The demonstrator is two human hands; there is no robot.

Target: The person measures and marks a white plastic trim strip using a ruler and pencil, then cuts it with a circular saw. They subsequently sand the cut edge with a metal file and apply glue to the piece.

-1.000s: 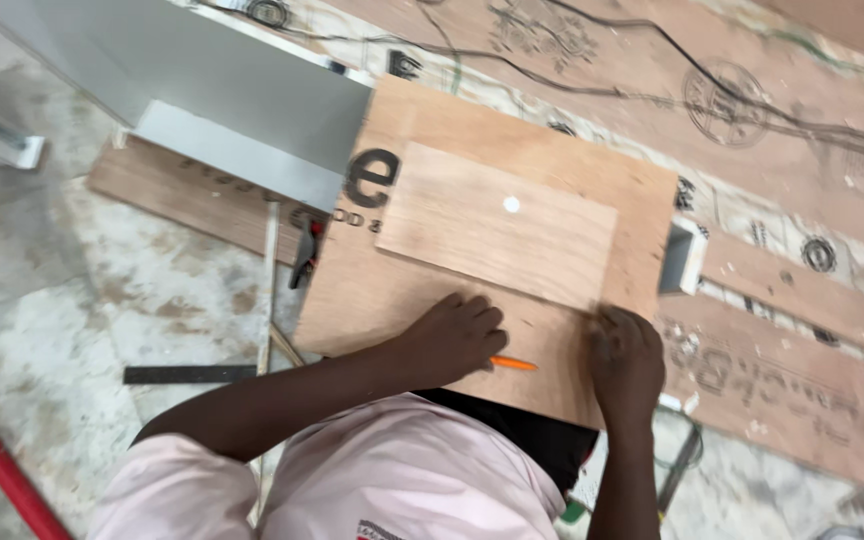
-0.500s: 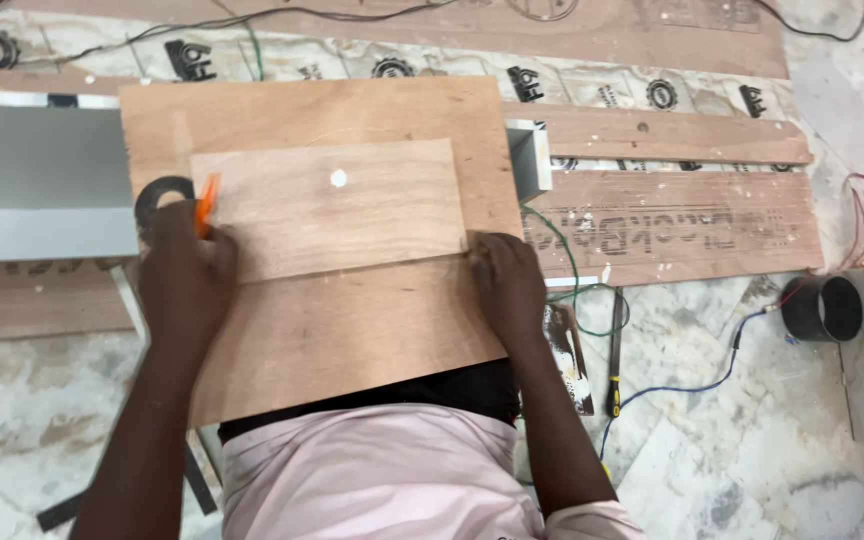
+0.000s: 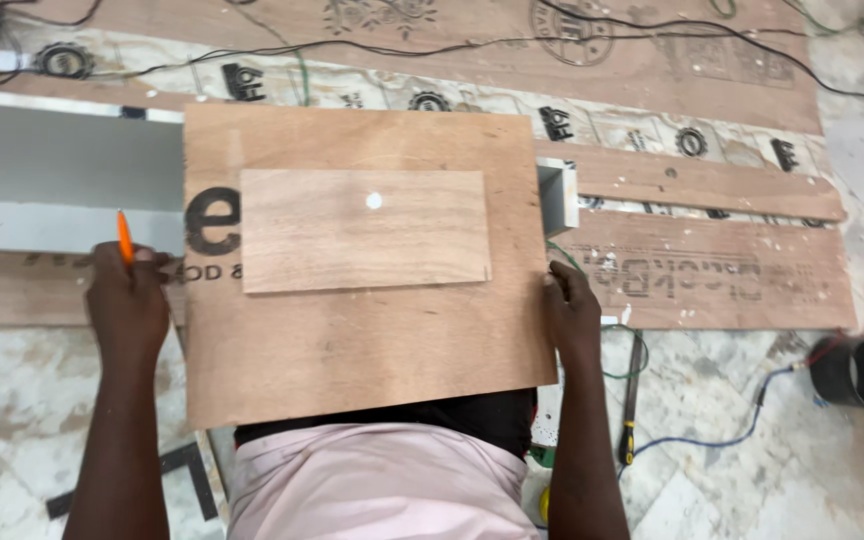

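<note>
Head view, left to right: left hand [image 3: 128, 303] is closed around an orange pencil [image 3: 124, 236] and rests at the left edge of a large plywood board [image 3: 352, 350]. A smaller plywood piece [image 3: 364, 230] lies flat on that board. Right hand [image 3: 572, 313] grips the board's right edge, fingers curled, above the marble floor [image 3: 712, 480].

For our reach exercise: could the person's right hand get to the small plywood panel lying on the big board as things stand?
Probably yes: the right hand grips the big board's edge, and bare wood lies between it and the small panel.
</note>
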